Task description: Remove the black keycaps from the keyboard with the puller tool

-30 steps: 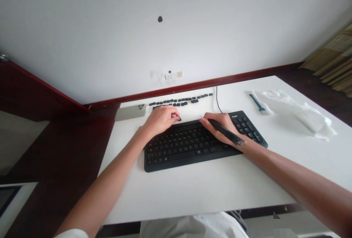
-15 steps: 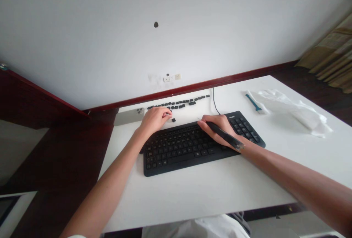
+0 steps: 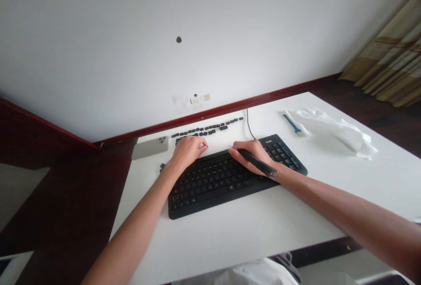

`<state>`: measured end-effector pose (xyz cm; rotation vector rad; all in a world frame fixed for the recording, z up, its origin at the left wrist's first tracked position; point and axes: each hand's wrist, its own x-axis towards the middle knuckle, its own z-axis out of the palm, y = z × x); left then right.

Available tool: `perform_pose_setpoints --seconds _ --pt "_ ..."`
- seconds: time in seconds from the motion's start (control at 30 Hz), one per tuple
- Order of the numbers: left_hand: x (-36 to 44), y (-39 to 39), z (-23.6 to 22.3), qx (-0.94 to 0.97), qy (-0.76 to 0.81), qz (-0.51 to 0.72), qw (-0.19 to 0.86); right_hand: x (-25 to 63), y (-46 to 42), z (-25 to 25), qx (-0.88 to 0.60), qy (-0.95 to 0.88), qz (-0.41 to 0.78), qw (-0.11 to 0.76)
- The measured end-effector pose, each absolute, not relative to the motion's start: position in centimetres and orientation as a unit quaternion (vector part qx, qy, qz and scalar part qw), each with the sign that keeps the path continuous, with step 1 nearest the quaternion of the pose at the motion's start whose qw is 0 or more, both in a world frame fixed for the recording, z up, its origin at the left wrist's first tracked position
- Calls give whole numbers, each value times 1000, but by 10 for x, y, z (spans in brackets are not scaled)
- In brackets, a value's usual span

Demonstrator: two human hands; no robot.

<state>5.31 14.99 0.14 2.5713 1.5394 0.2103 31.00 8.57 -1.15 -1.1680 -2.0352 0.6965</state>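
Note:
A black keyboard (image 3: 210,194) lies on the white table, slightly turned, with a cable running from its back edge. My left hand (image 3: 188,150) reaches over its far left side, fingertips pinched on a small black keycap (image 3: 207,146) just behind the back edge. Resting over the keys right of centre, my right hand (image 3: 251,155) grips a black pen-shaped tool (image 3: 258,163). The tool's thin, pale tip points left past the fingers; its exact kind cannot be made out. Loose black keycaps (image 3: 213,126) stand in rough rows behind the keyboard, partly hidden by my left hand.
A grey phone (image 3: 149,147) lies at the table's left edge. To the right are a teal brush (image 3: 292,123) and crumpled white plastic (image 3: 345,133). Behind the table is a wall with sockets (image 3: 200,99). The black cable (image 3: 250,125) runs to the back edge.
The keycap that lay apart near my left fingers is now at their tips. My right hand keeps its hold on the tool over the keyboard. The whole view has shifted slightly.

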Motion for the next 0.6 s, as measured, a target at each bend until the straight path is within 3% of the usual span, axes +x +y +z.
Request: perform_pose_setpoints --seconds 0.43,0.6 --pt "65 177 3 841 538 50 15 310 86 -10 -420 -801 268 333" --pt "60 169 16 839 536 97 17 312 86 -12 -434 -790 273 337"
